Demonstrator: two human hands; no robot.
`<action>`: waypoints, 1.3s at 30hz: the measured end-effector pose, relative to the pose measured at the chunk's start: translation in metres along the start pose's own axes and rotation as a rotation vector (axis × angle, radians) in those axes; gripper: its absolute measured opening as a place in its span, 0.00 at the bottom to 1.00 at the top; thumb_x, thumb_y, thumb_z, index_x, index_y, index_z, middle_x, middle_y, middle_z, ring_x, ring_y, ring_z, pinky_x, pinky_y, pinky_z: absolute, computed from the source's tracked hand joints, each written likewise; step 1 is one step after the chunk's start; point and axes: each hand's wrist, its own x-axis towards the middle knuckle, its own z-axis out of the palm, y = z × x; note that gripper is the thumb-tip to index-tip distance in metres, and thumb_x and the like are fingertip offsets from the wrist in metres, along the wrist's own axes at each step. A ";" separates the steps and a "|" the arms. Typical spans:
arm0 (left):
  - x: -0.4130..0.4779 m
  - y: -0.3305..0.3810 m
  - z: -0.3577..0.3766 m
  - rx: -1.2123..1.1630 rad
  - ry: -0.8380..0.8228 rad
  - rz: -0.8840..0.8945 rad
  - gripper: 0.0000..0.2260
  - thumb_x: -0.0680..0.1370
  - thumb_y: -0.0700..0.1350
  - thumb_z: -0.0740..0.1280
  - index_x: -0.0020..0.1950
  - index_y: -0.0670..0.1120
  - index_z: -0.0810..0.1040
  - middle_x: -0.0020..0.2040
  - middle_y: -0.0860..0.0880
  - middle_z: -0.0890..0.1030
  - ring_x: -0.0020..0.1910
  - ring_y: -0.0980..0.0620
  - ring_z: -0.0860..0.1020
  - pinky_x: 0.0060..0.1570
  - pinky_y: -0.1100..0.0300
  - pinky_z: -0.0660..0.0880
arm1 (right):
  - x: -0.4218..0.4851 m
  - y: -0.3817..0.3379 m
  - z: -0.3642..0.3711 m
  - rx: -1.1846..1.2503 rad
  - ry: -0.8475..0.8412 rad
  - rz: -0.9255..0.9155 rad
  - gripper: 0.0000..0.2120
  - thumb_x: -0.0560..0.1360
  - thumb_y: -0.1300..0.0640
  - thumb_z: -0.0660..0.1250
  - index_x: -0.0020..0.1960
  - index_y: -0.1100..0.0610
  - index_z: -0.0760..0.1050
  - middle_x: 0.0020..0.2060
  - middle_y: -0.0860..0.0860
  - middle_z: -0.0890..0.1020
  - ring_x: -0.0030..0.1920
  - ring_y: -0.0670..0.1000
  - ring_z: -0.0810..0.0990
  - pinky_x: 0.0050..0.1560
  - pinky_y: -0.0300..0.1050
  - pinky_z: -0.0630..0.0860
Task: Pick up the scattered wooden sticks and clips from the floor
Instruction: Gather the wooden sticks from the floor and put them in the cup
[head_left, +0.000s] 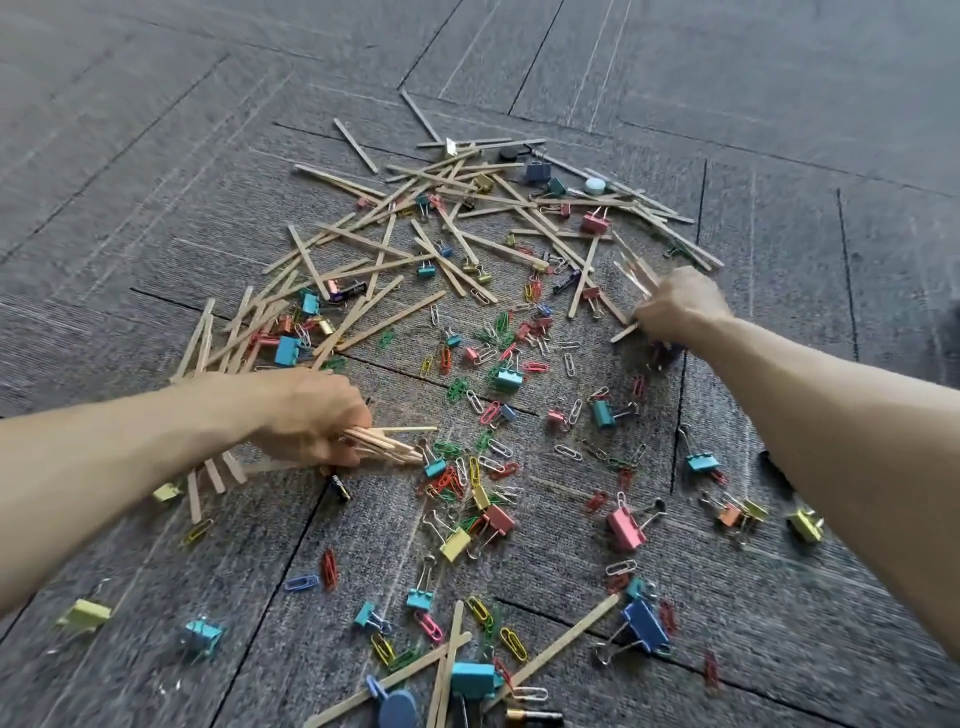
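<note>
My left hand (311, 415) is curled tight round a bunch of wooden sticks (389, 441). They lie almost flat and point to the right. Their tips fan out a little, low over the carpet. My right hand (680, 301) is a fist round a second bunch of sticks (636, 273). Those point up and to the left out of the fist, and one end pokes out low on the left side. My hands are well apart, the left one closer to me and the right one farther out.

Between them the gray carpet floor (156, 156) is dotted with colored paper clips (498, 332) that point every way. Bigger clips lie among them: a pink binder clip (626, 527) near my right arm, a blue binder clip (647, 626) closer to me, and a teal binder clip (472, 678) near the bottom edge. A small black battery (338, 487) lies just beside my left hand.

Past my hands is the big pile of loose sticks (415, 234), all crossed over each other. Many run from low left to high right. More lie close to me, and the long stick (550, 649) there slants the same way. A white round cap (595, 185) sits at the far side of the pile.
</note>
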 end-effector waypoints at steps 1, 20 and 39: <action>0.001 0.001 -0.002 -0.056 -0.017 0.003 0.10 0.81 0.49 0.63 0.41 0.49 0.73 0.36 0.51 0.78 0.29 0.56 0.72 0.30 0.60 0.75 | -0.003 0.002 0.000 0.025 -0.036 -0.014 0.03 0.74 0.66 0.62 0.42 0.63 0.72 0.38 0.56 0.77 0.30 0.49 0.72 0.27 0.40 0.67; 0.052 0.072 -0.075 -1.402 0.379 0.002 0.10 0.81 0.44 0.62 0.40 0.46 0.69 0.33 0.51 0.69 0.30 0.55 0.66 0.35 0.59 0.68 | -0.023 0.018 -0.012 -0.141 -0.119 -0.532 0.06 0.77 0.59 0.68 0.50 0.62 0.78 0.41 0.55 0.81 0.33 0.48 0.77 0.35 0.40 0.78; 0.038 0.083 -0.117 -1.705 0.506 0.012 0.08 0.83 0.44 0.58 0.45 0.44 0.71 0.33 0.49 0.77 0.30 0.54 0.73 0.29 0.63 0.71 | -0.054 -0.025 -0.074 0.752 -0.264 -0.294 0.07 0.80 0.61 0.61 0.43 0.59 0.73 0.34 0.50 0.75 0.29 0.44 0.69 0.29 0.39 0.69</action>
